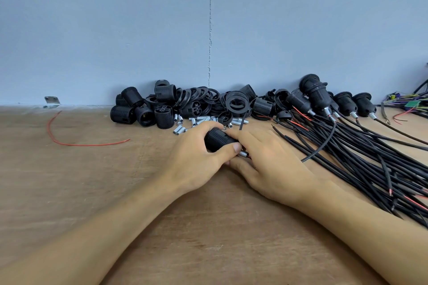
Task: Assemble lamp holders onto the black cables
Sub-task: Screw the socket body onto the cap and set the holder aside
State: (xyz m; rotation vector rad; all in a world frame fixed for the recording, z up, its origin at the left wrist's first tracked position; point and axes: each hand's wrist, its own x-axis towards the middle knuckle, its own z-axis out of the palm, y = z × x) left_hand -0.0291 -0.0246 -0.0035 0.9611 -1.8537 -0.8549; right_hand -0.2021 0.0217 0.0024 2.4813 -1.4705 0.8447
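Note:
My left hand [196,157] grips a black ribbed lamp holder [216,140] at the middle of the wooden table [92,180], fingers over its top and thumb along its near side. My right hand [266,159] meets it from the right, fingers curled round a small metal tube [243,153] at the holder's end. What else the right hand holds is hidden under its fingers. A thick bundle of black cables [370,159] fans out to the right, running under my right forearm.
A heap of black holder shells and rings [196,102] lies along the blue wall, with several small metal tubes [199,120] in front. Several assembled holders on cables [335,102] lie at the back right. A loose red wire [69,143] curves at the left.

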